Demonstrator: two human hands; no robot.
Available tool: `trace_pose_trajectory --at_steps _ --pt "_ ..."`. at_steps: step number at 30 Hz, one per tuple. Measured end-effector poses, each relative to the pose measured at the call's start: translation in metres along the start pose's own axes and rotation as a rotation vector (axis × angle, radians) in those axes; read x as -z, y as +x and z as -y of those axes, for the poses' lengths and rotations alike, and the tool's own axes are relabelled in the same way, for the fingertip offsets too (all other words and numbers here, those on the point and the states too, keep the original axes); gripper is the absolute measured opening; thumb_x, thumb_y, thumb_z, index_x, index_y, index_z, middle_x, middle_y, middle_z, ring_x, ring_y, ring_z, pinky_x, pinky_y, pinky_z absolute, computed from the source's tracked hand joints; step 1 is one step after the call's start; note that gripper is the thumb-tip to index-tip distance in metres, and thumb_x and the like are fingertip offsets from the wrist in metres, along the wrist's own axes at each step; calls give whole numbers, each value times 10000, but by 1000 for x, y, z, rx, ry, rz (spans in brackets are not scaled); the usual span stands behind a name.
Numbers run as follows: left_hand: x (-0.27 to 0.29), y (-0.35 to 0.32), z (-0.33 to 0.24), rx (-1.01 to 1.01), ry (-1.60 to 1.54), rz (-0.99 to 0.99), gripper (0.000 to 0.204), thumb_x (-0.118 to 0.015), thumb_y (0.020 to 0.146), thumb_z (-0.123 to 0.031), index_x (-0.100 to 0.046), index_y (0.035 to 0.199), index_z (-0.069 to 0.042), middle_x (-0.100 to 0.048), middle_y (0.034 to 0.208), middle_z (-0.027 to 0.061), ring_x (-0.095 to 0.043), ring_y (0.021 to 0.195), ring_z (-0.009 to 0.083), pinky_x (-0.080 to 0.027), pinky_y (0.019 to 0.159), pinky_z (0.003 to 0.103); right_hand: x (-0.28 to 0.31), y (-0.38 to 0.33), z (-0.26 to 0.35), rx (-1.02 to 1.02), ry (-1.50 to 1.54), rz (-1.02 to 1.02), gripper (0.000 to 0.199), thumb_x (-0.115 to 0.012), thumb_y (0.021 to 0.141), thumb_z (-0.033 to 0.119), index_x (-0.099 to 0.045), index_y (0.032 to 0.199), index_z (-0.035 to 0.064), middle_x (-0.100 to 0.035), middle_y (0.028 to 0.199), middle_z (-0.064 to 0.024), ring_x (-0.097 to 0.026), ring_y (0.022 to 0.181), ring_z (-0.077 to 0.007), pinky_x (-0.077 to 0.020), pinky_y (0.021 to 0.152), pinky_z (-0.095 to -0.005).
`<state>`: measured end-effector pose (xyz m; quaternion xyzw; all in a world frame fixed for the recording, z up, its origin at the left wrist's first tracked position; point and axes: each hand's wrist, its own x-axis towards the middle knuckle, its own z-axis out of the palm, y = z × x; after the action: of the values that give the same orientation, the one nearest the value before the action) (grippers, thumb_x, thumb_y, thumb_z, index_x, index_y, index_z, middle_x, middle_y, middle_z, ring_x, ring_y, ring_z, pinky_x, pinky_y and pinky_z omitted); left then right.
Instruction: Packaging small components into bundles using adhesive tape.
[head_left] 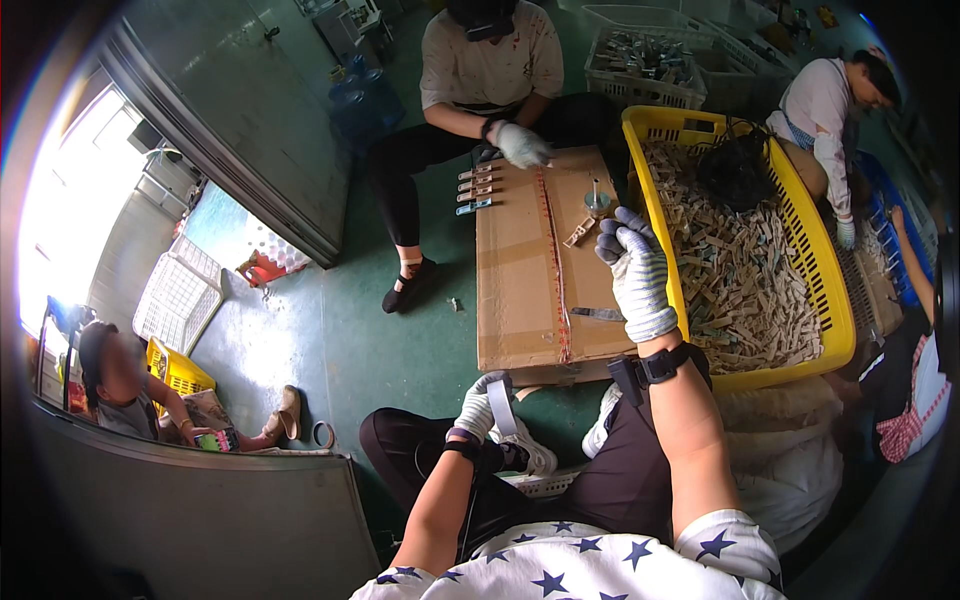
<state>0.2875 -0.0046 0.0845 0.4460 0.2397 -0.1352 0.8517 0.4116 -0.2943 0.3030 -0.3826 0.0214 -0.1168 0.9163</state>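
My left hand [480,408], in a striped white glove with grey fingertips, is closed on a pale grey flat strip [501,404] that stands upright beside the box's near edge. My right hand [638,275], gloved alike, is raised over the right side of the cardboard box [515,270]. Its grey-tipped fingers are bent but apart, and I see nothing between them. Just left of them lies a tan clip [578,232], beside a small glass jar [597,204] with a stick in it. A dark flat tool [597,314] rests near my right wrist.
Several clips [478,190] line the box's far left edge. Across sits a co-worker with a gloved hand [522,146] over the box. A yellow crate [842,345] full of clip pieces stands at right. Another person [825,115] bends beyond it; a metal partition [200,490] is at left.
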Motion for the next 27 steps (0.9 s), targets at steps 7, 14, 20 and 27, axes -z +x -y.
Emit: trace_pose_trajectory --at_steps 7,14,20,27 --pt "1 1 2 -7 -3 -2 118 -644 853 -35 -710 933 -91 -678 848 46 -633 672 177 -553 616 340 3 1 -2 -3 22 13 252 -498 938 36 -619 1159 53 -696 966 -72 -677 773 -133 -575 751 -282" --pt "1 1 1 -17 13 4 113 -647 851 -40 -708 935 -85 -678 849 51 -634 668 180 -555 616 339 -3 -1 1 -20 34 2 263 -510 913 25 -664 1123 63 -697 923 -48 -668 756 -115 -573 725 -257" --pt "1 1 2 -11 6 -9 123 -647 853 -35 -705 952 -79 -677 856 56 -635 664 179 -560 608 333 -1 0 -1 -48 52 0 256 -514 912 43 -662 1120 61 -696 918 -45 -664 747 -108 -564 716 -255" --pt "6 3 2 4 -35 14 132 -657 848 -17 -704 957 -76 -679 861 61 -636 656 177 -568 605 330 2 1 -3 -57 69 13 243 -504 926 38 -643 1124 63 -701 932 -59 -675 754 -128 -572 726 -278"
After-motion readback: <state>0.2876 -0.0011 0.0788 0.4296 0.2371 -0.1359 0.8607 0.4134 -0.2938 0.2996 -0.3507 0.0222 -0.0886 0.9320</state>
